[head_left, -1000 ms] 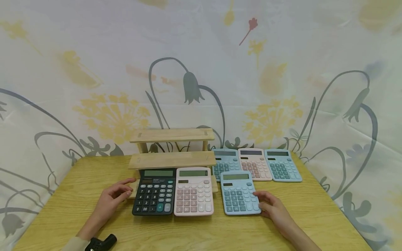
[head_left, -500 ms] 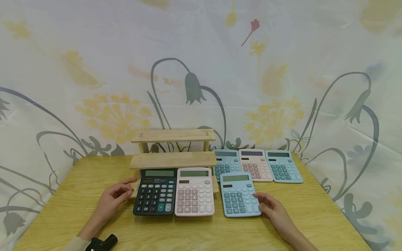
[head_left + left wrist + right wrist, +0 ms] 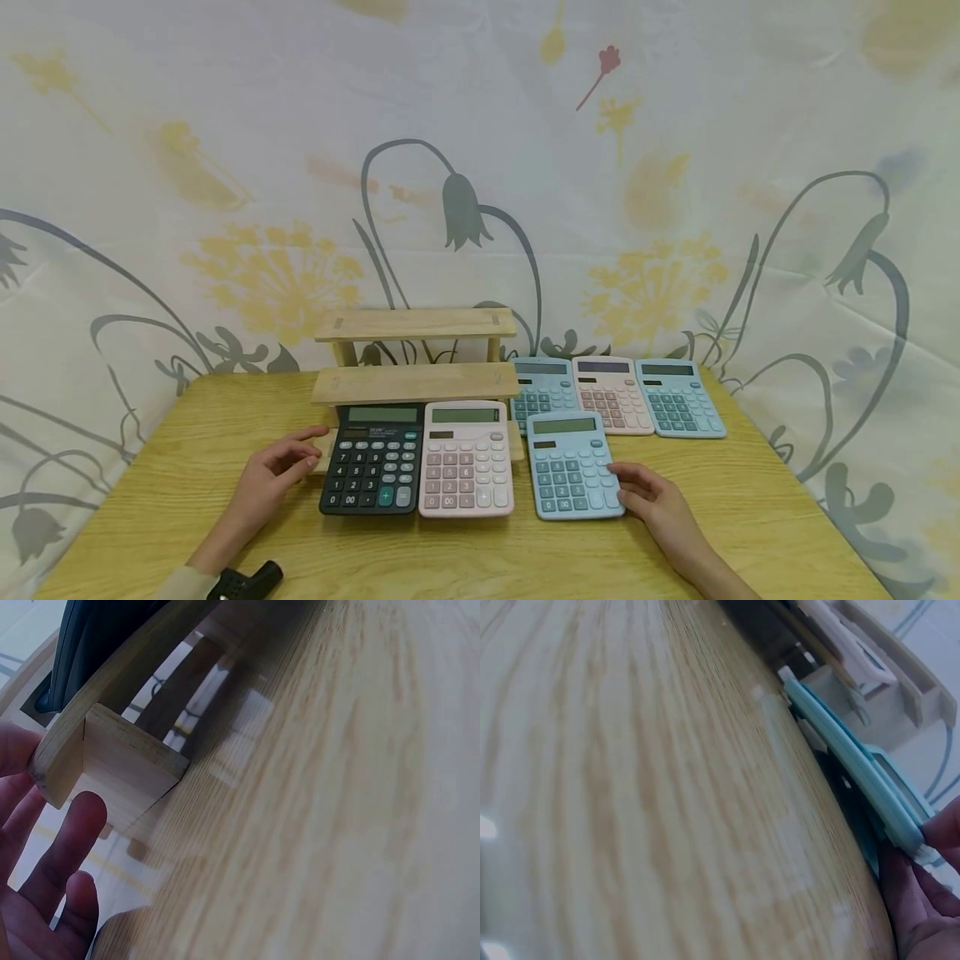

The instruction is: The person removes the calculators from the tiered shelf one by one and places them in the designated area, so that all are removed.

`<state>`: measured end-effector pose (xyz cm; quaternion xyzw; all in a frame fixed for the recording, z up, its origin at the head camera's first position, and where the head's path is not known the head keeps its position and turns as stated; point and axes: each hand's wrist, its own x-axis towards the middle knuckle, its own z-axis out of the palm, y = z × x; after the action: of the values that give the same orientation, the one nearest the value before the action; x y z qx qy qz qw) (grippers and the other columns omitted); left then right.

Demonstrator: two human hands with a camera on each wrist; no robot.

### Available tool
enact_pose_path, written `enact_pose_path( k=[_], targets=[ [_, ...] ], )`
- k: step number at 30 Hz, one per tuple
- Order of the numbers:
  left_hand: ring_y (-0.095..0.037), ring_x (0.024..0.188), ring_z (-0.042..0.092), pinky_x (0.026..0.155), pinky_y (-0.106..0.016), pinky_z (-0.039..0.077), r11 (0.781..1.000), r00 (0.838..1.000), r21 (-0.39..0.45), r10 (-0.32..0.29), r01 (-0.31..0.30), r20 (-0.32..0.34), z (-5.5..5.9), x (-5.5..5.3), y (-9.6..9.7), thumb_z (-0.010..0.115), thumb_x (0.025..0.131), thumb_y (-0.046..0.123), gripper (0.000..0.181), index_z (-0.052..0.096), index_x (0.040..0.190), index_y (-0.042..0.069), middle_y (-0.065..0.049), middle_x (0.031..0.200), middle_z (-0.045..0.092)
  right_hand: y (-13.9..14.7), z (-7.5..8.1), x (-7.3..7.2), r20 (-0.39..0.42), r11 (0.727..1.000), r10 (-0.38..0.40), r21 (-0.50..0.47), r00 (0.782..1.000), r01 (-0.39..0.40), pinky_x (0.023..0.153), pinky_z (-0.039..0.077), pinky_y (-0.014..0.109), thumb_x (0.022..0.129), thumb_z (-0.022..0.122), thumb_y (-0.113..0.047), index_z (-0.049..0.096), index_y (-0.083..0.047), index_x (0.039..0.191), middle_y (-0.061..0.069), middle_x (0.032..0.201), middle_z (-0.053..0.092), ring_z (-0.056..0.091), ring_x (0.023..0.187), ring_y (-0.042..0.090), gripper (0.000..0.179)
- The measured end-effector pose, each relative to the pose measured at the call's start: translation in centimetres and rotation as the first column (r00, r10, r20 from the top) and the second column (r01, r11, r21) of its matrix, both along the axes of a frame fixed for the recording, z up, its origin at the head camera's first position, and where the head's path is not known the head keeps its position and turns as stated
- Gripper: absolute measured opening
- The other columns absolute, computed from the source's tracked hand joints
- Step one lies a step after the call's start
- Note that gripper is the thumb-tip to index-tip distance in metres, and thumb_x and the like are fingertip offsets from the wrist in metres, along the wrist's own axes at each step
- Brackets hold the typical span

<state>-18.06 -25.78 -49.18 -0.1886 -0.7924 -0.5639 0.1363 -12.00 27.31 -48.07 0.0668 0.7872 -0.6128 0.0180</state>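
Note:
My right hand (image 3: 660, 508) pinches the right edge of a light blue calculator (image 3: 573, 467). In the right wrist view this calculator (image 3: 855, 757) is tilted, its near edge raised off the table between thumb and fingers. To the left, my left hand (image 3: 270, 479) holds the left end of the wooden rack's lowest shelf, with the shelf end (image 3: 56, 765) at its fingertips in the left wrist view. A black calculator (image 3: 371, 458) and a pale pink calculator (image 3: 465, 458) lean side by side on that shelf, facing me.
The rack's middle shelf (image 3: 416, 383) and top shelf (image 3: 416, 323) rise behind the leaning calculators. Back right on the wooden table (image 3: 420, 567), a row holds a blue calculator (image 3: 542, 392), a pink one (image 3: 611, 396) and another blue one (image 3: 678, 400). A flower-patterned cloth (image 3: 480, 167) hangs behind.
The right hand and its blue calculator have shifted very slightly toward me. The left hand keeps its place at the rack, and the leaning calculators stay put.

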Motion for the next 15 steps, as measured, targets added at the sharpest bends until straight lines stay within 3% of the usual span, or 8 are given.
enact_pose_path(
  k=[15],
  targets=[
    [-0.002,0.098,0.063,0.07,-0.019,0.047,1.0,1.0,0.003,-0.006,0.006,-0.015,-0.06,0.0,0.01,0.064,0.094,-0.004,0.007,0.07,0.096,-0.001,-0.006,0.126,0.066,-0.13,-0.32,-0.07,-0.007,0.999,-0.036,-0.014,0.999,0.036,0.086,0.051,0.022,0.093,0.065,0.0,0.061,0.005,0.129,0.019,0.135,0.058,0.061,0.106,0.004,0.037]
  ],
)
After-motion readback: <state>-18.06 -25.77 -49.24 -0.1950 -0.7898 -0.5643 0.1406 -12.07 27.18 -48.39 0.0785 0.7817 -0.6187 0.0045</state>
